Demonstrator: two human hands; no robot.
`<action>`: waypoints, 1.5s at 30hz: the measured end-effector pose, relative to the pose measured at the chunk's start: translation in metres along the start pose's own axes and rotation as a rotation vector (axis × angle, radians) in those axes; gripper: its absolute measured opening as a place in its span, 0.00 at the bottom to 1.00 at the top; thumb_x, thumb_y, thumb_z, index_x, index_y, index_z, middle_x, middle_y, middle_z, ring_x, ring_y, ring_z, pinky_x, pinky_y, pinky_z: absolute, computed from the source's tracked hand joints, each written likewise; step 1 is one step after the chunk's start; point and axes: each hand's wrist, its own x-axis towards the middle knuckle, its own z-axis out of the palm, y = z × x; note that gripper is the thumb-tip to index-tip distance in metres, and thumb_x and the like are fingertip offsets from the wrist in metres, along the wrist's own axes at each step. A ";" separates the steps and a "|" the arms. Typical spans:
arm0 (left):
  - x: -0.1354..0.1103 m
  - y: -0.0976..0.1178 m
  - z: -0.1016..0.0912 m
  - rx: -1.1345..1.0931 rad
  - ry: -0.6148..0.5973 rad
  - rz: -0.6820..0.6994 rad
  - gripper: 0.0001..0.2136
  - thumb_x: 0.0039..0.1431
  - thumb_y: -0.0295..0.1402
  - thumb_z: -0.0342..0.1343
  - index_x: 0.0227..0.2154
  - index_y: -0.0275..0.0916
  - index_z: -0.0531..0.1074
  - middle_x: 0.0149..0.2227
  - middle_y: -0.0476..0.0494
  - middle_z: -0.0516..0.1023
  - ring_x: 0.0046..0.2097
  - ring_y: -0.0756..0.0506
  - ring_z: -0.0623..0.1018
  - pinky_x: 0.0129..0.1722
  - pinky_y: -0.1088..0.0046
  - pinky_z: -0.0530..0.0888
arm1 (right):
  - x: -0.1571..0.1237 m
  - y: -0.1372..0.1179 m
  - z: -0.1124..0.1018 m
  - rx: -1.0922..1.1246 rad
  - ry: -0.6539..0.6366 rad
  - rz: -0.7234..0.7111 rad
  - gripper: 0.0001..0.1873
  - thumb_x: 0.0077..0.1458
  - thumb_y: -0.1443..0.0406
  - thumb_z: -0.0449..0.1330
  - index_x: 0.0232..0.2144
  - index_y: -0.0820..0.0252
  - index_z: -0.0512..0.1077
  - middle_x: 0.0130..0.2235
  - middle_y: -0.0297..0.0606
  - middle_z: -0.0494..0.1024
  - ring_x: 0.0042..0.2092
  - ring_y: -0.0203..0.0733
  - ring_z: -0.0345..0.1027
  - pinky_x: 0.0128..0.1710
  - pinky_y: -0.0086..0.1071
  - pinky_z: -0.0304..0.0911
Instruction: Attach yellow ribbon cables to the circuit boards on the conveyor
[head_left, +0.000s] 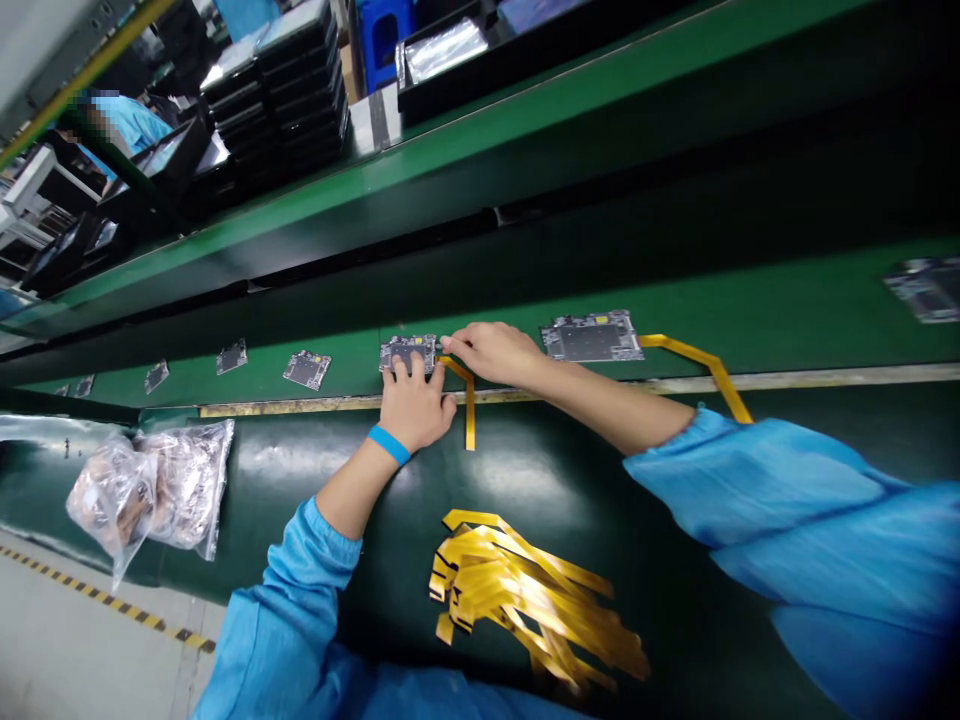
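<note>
A heap of shiny gold flat ribbon cables (532,590) lies on the dark-green desk (300,450), with clear plastic bags (187,490) at the far left. On the green strip (750,300) behind, a grey rectangular circuit board (592,340) with 1 gold bent ribbon (682,350) sits just beyond the right forearm. The left hand's (416,405) fingers spread over another grey circuit board (386,352), partly covering it. The right hand's (495,352) thumb and index finger meet at its right edge, beside an angled gold ribbon (470,410); whether they pinch it, I cannot tell.
</note>
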 end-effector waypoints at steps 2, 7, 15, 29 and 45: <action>0.001 0.003 -0.001 0.004 -0.007 0.000 0.28 0.72 0.46 0.49 0.69 0.37 0.66 0.71 0.27 0.62 0.69 0.23 0.64 0.66 0.42 0.66 | -0.003 -0.002 -0.002 -0.037 0.011 -0.037 0.23 0.71 0.55 0.49 0.43 0.54 0.83 0.51 0.46 0.84 0.49 0.54 0.77 0.39 0.37 0.63; 0.004 0.010 -0.003 0.019 -0.011 0.000 0.29 0.73 0.46 0.48 0.70 0.36 0.65 0.71 0.26 0.63 0.68 0.23 0.65 0.65 0.42 0.67 | -0.003 -0.005 -0.003 -0.043 -0.023 -0.012 0.17 0.69 0.57 0.55 0.50 0.52 0.80 0.49 0.41 0.85 0.50 0.52 0.77 0.42 0.36 0.64; 0.006 0.015 -0.005 0.006 -0.022 0.020 0.28 0.73 0.45 0.48 0.70 0.36 0.66 0.70 0.27 0.63 0.69 0.22 0.65 0.65 0.41 0.66 | 0.000 0.010 -0.001 -0.071 -0.018 0.007 0.11 0.67 0.58 0.57 0.39 0.52 0.79 0.46 0.41 0.85 0.47 0.51 0.77 0.39 0.36 0.62; -0.002 -0.069 -0.015 -0.220 0.043 0.190 0.27 0.65 0.31 0.54 0.67 0.38 0.68 0.69 0.34 0.67 0.71 0.36 0.65 0.70 0.57 0.64 | -0.066 0.030 -0.008 0.094 -0.060 -0.257 0.17 0.60 0.48 0.63 0.41 0.53 0.79 0.34 0.37 0.80 0.35 0.45 0.74 0.33 0.34 0.59; 0.001 -0.147 -0.030 -0.057 -0.205 0.071 0.31 0.66 0.36 0.56 0.72 0.43 0.62 0.72 0.35 0.63 0.70 0.32 0.65 0.65 0.49 0.67 | -0.154 -0.008 0.014 0.008 -0.490 -0.712 0.11 0.67 0.68 0.58 0.41 0.51 0.81 0.44 0.37 0.80 0.35 0.41 0.76 0.30 0.32 0.55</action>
